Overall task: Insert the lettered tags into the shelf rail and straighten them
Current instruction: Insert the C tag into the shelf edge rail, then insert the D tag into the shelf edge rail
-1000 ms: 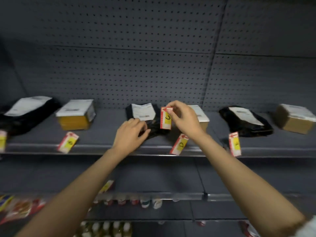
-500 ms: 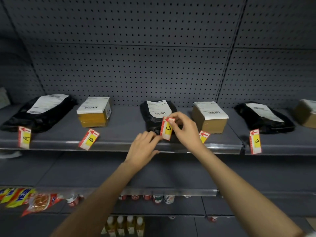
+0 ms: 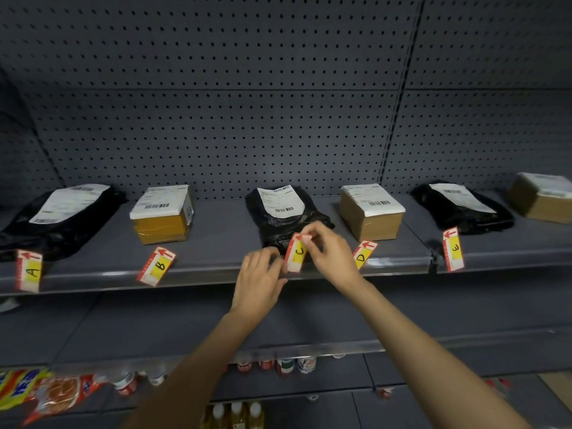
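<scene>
My right hand (image 3: 331, 252) pinches the top of the red-and-yellow C tag (image 3: 296, 256), whose lower edge sits at the grey shelf rail (image 3: 198, 274). My left hand (image 3: 261, 275) rests at the rail with its fingertips against the C tag's lower left edge. Along the same rail stand the A tag (image 3: 30, 270), nearly upright, the B tag (image 3: 157, 266) tilted right, the D tag (image 3: 364, 253) tilted right and partly behind my right hand, and the E tag (image 3: 453, 249), nearly upright.
Parcels sit on the shelf behind the tags: a black bag (image 3: 58, 212), a yellow box (image 3: 164, 213), a black bag (image 3: 286, 212), a brown box (image 3: 370, 210), another black bag (image 3: 464, 209) and a brown box (image 3: 541, 198). Bottles and snack packets (image 3: 37, 394) fill lower shelves.
My right hand has carried the C tag down from above the shelf to the rail. My left hand has moved in beside it. The view has shifted left, showing tags A and B.
</scene>
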